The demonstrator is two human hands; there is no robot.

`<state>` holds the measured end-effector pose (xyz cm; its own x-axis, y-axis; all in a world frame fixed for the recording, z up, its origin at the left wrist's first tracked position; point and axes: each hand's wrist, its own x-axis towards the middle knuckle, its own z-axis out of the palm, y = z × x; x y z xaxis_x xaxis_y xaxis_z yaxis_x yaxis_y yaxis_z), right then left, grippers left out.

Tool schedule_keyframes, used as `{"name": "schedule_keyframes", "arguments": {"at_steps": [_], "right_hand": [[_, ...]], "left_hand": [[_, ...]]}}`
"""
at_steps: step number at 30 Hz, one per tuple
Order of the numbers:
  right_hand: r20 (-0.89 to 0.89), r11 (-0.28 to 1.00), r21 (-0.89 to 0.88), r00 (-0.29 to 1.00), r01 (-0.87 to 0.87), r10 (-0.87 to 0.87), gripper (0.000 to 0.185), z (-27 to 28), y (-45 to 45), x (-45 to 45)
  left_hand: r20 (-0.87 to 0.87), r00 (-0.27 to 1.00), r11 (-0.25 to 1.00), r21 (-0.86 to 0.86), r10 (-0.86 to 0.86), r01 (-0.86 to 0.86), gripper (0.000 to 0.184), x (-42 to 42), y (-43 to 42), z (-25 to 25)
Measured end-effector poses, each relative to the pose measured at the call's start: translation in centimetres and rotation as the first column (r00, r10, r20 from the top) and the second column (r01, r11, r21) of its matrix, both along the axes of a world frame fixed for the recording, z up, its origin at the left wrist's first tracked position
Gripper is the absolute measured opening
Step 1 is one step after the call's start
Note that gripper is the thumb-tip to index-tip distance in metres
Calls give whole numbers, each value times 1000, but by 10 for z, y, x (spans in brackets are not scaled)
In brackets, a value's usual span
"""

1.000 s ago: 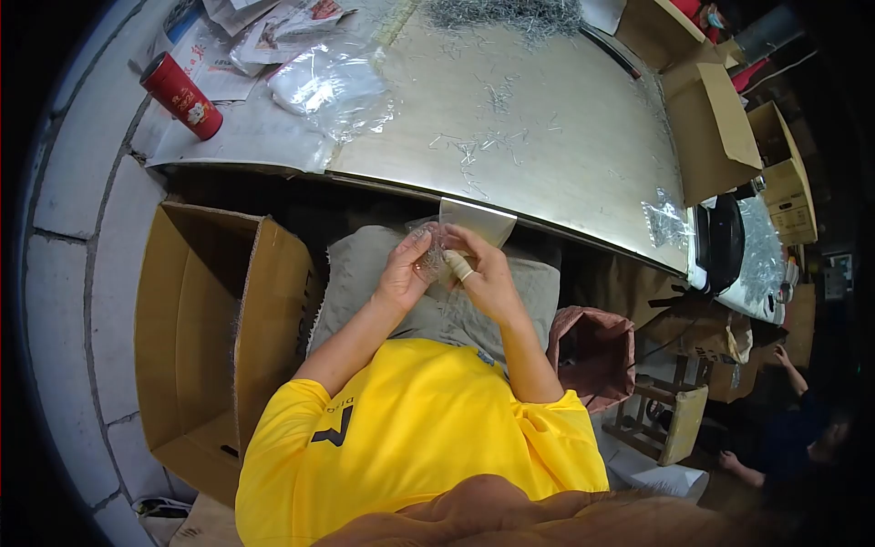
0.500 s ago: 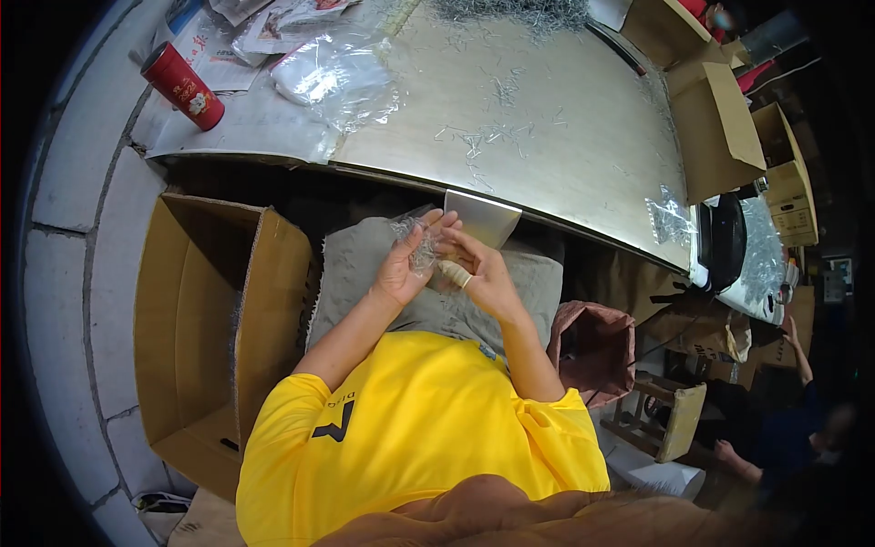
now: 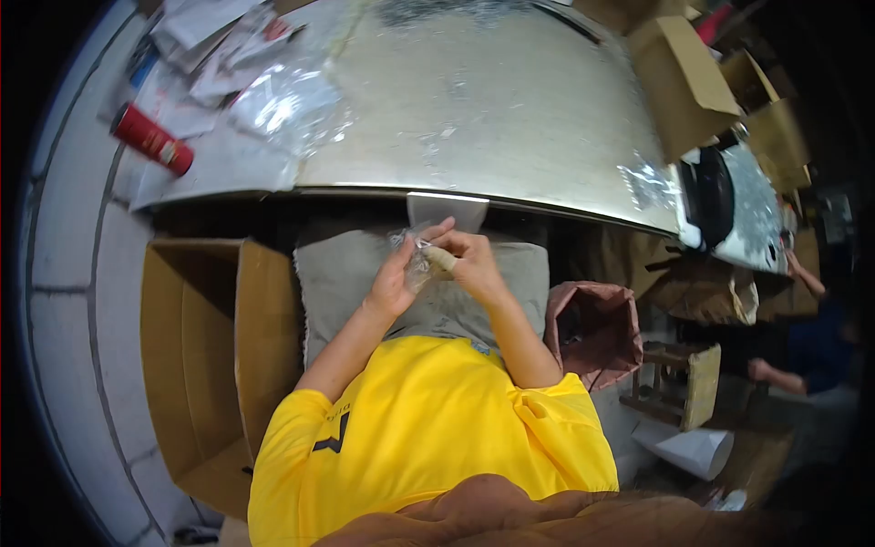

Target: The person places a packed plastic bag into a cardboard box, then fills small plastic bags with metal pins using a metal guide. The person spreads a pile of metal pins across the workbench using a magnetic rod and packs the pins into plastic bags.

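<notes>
A small clear plastic bag (image 3: 417, 268) is held in front of the grey cloth over my lap. My left hand (image 3: 395, 281) grips it from the left side, fingers pointing up. My right hand (image 3: 474, 266) has its fingers pinched together at the bag's right edge, and a pale wrap covers one digit. Whatever lies inside the bag is too blurred to name. Just beyond my fingers, a flat metal plate (image 3: 447, 211) juts out from the table edge.
The metal-topped table (image 3: 510, 118) has wire-like pieces at its back. A red tumbler (image 3: 151, 139) and plastic bags (image 3: 283, 105) lie left. A cardboard box (image 3: 193, 356) stands left of me, a reddish sack (image 3: 594, 333) and wooden stool (image 3: 679, 385) right. Another person (image 3: 811, 351) is at far right.
The view has shifted, so the table sits higher in it. My right fingers have drawn in and closed at the bag, which my left hand still holds.
</notes>
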<state>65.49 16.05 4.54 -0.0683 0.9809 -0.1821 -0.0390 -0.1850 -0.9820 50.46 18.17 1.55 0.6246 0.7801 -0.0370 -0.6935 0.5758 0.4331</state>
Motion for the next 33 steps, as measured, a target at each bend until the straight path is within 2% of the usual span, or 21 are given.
{"name": "schedule_keyframes", "arguments": {"at_steps": [2, 3, 4, 5, 7, 9, 10, 11, 12, 15, 18, 19, 20, 21, 23, 25, 28, 30, 31, 32, 33], "right_hand": [[66, 1000, -7, 998, 27, -26, 14, 7, 2, 2], [-4, 993, 100, 998, 70, -70, 13, -3, 1, 3], [72, 991, 132, 997, 3, -12, 14, 6, 1, 10], [106, 964, 266, 994, -24, -5, 13, 7, 3, 19], [16, 958, 286, 999, 30, -35, 12, 36, 3, 52], [-93, 948, 275, 986, 158, -137, 10, 58, 3, 102], [121, 929, 302, 958, 215, -261, 9, 62, 12, 128], [472, 901, 369, 789, 228, -393, 10, 46, 25, 154], [710, 837, 502, 448, 218, -543, 12, 29, 30, 175], [602, 815, 541, 582, 206, -546, 11, 52, 17, 207], [682, 743, 625, 297, 238, -668, 11, 35, 30, 275], [668, 675, 718, 105, 169, -737, 11, 25, 35, 299], [764, 748, 630, 1, 210, -645, 10, 24, 39, 322], [754, 728, 654, -110, 203, -647, 7, 20, 40, 342], [800, 744, 598, -163, 297, -578, 8, 25, 41, 358], [754, 704, 657, -262, 269, -602, 35, 52, 37, 320], [697, 687, 714, -210, 131, -685, 44, 47, 55, 277], [716, 756, 649, 264, 88, -646, 42, 52, 71, 223], [712, 755, 651, 281, 77, -643, 42, 43, 90, 210], [732, 806, 567, 343, 173, -589, 46, 28, 112, 200], [741, 846, 466, 408, 258, -533, 50, 14, 135, 191]], "left_hand": [[-122, 992, 997, 76, -6, 16, 62, 3, 0, -8], [-60, 998, 997, 77, -19, 24, 62, 5, 0, -4], [1, 999, 997, 74, -34, 34, 62, 4, 0, 0], [51, 998, 999, 27, -42, 41, 62, 0, -1, -6], [102, 992, 997, -13, -79, 81, 62, -5, 0, -11], [26, 988, 988, 40, -151, 150, 59, -12, 4, -1], [27, 985, 985, 48, -169, 167, 59, -15, 4, -5], [-20, 988, 988, 32, -151, 151, 55, -17, 4, -11], [-68, 990, 992, 16, -127, 128, 52, -19, 3, -16], [-193, 970, 981, 92, -150, 170, 46, -21, 0, -25], [-236, 959, 984, 47, -157, 173, 40, -14, -6, -16], [-257, 949, 979, 35, -184, 200, 39, -12, -7, -13], [-285, 939, 977, 41, -190, 210, 38, -10, -7, -7], [-291, 943, 982, 49, -160, 182, 38, -12, -7, -6], [-329, 923, 972, 59, -198, 230, 37, -13, -5, -5], [-332, 930, 980, 58, -160, 189, 37, -17, -6, -6], [-362, 928, 992, 50, -91, 116, 35, -25, -7, -10], [-405, 914, 987, 133, -31, 92, 36, -31, -5, -8], [-411, 912, 988, 136, -12, 74, 36, -32, 0, 3], [-634, 725, 863, 493, 270, 110, 42, -32, 7, 17], [-663, 470, 623, 736, 583, 266, 48, -30, 16, 35]]}}
